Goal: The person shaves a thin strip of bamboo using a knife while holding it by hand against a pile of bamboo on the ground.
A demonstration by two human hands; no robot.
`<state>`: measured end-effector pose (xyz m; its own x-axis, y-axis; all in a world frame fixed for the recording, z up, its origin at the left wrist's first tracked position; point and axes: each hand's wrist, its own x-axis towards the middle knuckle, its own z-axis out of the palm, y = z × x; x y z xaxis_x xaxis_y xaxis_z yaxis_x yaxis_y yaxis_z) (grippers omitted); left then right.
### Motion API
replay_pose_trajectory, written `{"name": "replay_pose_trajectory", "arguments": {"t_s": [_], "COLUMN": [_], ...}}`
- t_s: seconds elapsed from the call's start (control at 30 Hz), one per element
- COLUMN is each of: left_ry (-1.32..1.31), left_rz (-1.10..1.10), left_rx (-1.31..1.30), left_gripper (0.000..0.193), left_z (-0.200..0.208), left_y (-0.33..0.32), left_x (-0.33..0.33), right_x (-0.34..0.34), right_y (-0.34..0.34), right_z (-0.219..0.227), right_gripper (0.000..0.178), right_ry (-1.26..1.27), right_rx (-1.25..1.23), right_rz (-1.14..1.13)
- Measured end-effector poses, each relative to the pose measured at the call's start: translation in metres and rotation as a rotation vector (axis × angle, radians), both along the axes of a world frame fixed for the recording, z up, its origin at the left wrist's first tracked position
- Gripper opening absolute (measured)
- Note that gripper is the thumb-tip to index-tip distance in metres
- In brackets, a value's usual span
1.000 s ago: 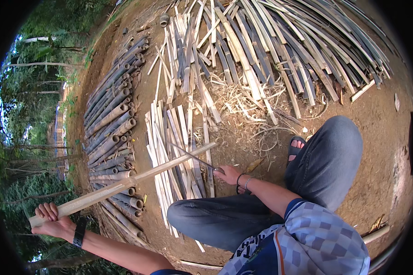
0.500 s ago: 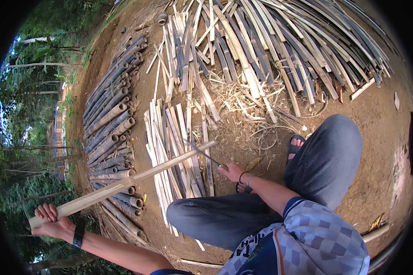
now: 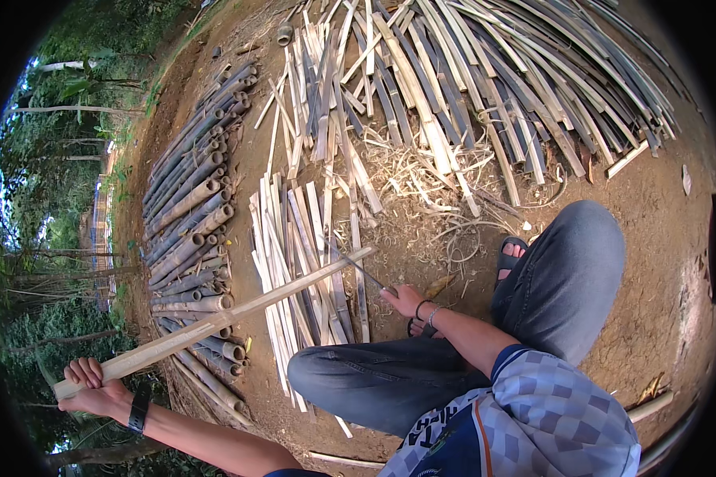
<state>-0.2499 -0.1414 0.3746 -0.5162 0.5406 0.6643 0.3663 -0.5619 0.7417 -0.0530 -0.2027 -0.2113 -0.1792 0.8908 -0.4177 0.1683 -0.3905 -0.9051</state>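
Stretched out to the left, my left hand is closed round the near end of a long pale bamboo strip. The strip slants up to the right, its inner face with a node mark showing. My right hand grips the handle of a long thin-bladed knife. The blade reaches up and left and crosses the strip close to its far end; I cannot tell how firmly it touches. Below that end lies a bundle of split bamboo strips on the ground.
Stacked dark bamboo poles lie at the left, beside trees. A wide heap of split strips spreads across the back, with curly shavings before it. My bent knees and a sandalled foot are at the right.
The bamboo strip and my left hand have shifted very slightly to the right. My right hand with the knife stays almost where it was.
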Motion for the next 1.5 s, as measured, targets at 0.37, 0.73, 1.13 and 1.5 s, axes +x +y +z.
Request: {"name": "replay_pose_trajectory", "arguments": {"t_s": [0.37,0.73,1.13,1.5], "left_ry": [-0.035,-0.199,-0.191,-0.044], "left_rz": [0.098,0.513,0.566,-0.059], "left_rx": [-0.018,0.008,0.004,-0.021], "left_gripper": [0.067,0.057,0.058,0.068], "left_z": [-0.002,-0.01,-0.012,-0.008], "left_y": [0.002,0.021,0.025,-0.022], "left_x": [-0.014,-0.082,-0.087,-0.069], "right_x": [-0.008,-0.018,-0.024,-0.019], "right_y": [-0.002,-0.004,-0.013,-0.001], "right_z": [0.035,0.011,-0.014,-0.013], "right_gripper": [0.064,0.06,0.064,0.065], "right_ry": [0.001,-0.009,0.013,-0.028], "right_rx": [0.015,-0.001,0.045,-0.169], "right_rz": [0.109,0.088,-0.047,0.043]}}
